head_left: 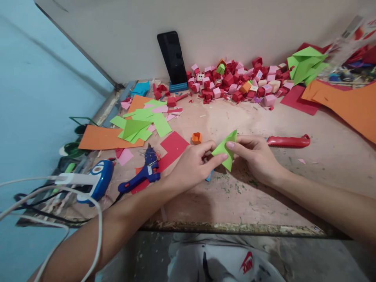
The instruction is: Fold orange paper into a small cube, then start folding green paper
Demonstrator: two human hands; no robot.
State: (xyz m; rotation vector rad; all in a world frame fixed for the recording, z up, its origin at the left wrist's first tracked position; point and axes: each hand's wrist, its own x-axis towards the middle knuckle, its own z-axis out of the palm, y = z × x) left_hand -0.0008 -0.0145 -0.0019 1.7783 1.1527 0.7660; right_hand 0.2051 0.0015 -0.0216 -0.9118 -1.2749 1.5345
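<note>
Between both hands, above the middle of the table, is a folded piece of green paper (228, 148) with pointed corners. My left hand (195, 160) pinches its left edge between thumb and fingers. From the right, my right hand (255, 156) grips it, the thumb pressed flat on its face. Just beyond my left hand sits a small open orange paper box (196, 138). A red-handled knife or saw (289, 141) lies behind my right hand, its blade mostly hidden. Under the left wrist is red paper (174, 149).
A blue glue gun (143, 170) and a blue-and-white device with white cables (101, 180) lie at left. Green strips (141, 123) and orange sheets (346, 103) flank the work area. A phone (172, 58) stands before a heap of small paper cubes (235, 82) along the back.
</note>
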